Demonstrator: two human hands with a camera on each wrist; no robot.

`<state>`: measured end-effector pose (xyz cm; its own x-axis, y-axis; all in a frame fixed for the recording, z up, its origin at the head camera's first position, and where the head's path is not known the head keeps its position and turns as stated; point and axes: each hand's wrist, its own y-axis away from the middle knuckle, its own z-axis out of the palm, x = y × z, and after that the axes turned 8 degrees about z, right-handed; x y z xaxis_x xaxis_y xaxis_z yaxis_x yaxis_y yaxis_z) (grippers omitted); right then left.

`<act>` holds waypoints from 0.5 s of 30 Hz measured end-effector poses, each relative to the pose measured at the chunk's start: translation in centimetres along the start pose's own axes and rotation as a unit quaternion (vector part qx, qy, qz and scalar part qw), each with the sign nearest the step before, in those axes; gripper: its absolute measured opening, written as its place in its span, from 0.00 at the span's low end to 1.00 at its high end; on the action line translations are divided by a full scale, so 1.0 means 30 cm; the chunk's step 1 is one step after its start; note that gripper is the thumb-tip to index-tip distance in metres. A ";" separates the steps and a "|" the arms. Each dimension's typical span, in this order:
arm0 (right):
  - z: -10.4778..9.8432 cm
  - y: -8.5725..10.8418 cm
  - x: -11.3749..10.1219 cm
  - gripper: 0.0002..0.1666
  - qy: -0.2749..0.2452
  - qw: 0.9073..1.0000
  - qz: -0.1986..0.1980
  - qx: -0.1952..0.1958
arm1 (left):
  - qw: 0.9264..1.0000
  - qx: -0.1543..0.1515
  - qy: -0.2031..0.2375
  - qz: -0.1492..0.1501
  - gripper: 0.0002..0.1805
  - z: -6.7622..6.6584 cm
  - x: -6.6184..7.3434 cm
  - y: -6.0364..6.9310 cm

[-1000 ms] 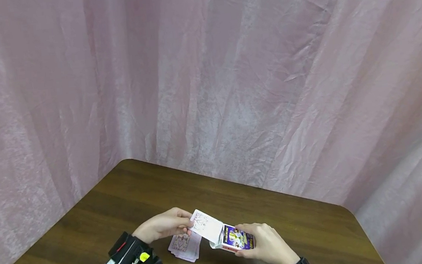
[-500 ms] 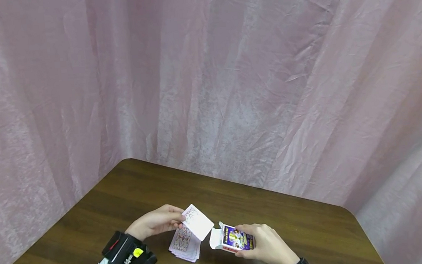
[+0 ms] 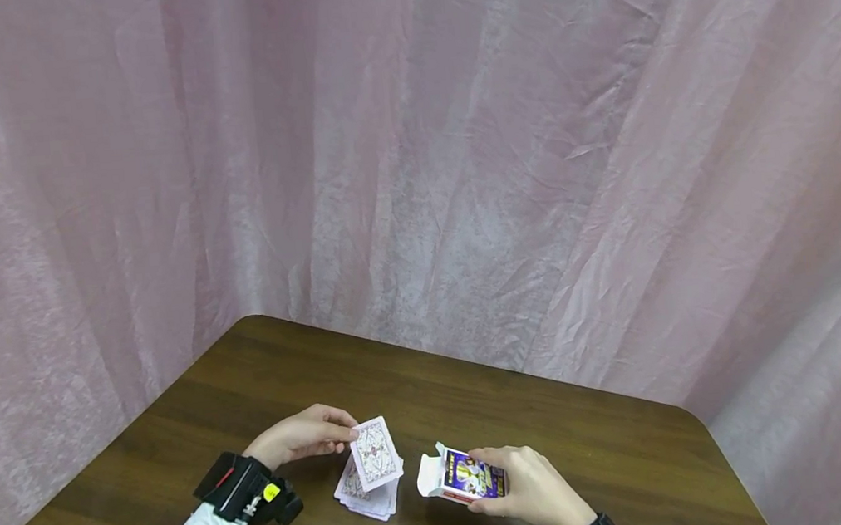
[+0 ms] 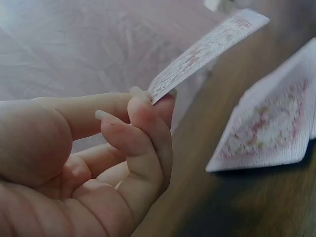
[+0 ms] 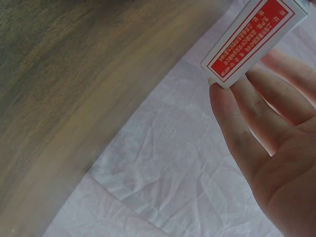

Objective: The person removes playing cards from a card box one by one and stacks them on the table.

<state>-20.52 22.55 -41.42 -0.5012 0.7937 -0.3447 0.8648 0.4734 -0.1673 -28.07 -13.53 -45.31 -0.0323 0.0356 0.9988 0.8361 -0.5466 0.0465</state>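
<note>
Fingers (image 4: 143,111) of the left hand (image 3: 302,436) pinch 1 thin white rectangular playing card with an ornate printed back (image 3: 375,454) near its corner. It hangs tilted above the loose pile of matching white patterned cards (image 3: 353,483), with a gap showing beneath it in the left wrist view. The right hand (image 3: 526,482) grips a small purple, white and red cardboard card box (image 3: 472,473) by its sides, thumb on the near side.

With the card, a light pinch close to the corner should serve best: squeezing harder may bend it. Levelling it before any contact should keep its edge from shoving the pile, whose cards lie unevenly spread. A gentle hold on the box should avoid crushing its walls.

The box's white flap (image 3: 430,472) stands open towards the pile but apart from it, and could snag a passing card. A bulky black wrist device (image 3: 241,491) sits behind the left hand, low over the brown wooden table (image 3: 287,366). Pink velvety curtains (image 3: 398,173) hang beyond.
</note>
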 end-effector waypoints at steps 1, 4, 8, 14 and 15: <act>0.000 0.000 0.000 0.34 -0.001 1.000 0.000 0.000 | 1.000 0.004 -0.009 -0.004 0.17 -0.001 -0.003 -0.004; 0.000 0.002 0.002 0.34 -0.001 1.000 -0.001 0.000 | 0.999 0.010 -0.038 -0.011 0.17 -0.001 -0.018 -0.016; 0.002 0.003 0.000 0.33 -0.001 1.000 -0.005 0.001 | 0.997 0.024 -0.068 -0.014 0.16 0.006 -0.040 -0.029; 0.001 0.008 -0.001 0.32 0.003 1.000 -0.013 0.008 | 0.989 0.084 -0.120 -0.018 0.10 0.034 -0.061 -0.049; 0.001 0.009 0.000 0.32 0.003 1.000 -0.015 0.010 | 0.986 0.096 -0.136 -0.018 0.09 0.040 -0.063 -0.050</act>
<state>-20.27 22.65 -41.49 -0.5262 0.7823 -0.3332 0.8503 0.4890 -0.1947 -28.61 -11.76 -47.27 0.0630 0.2901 0.9549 0.9261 -0.3735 0.0524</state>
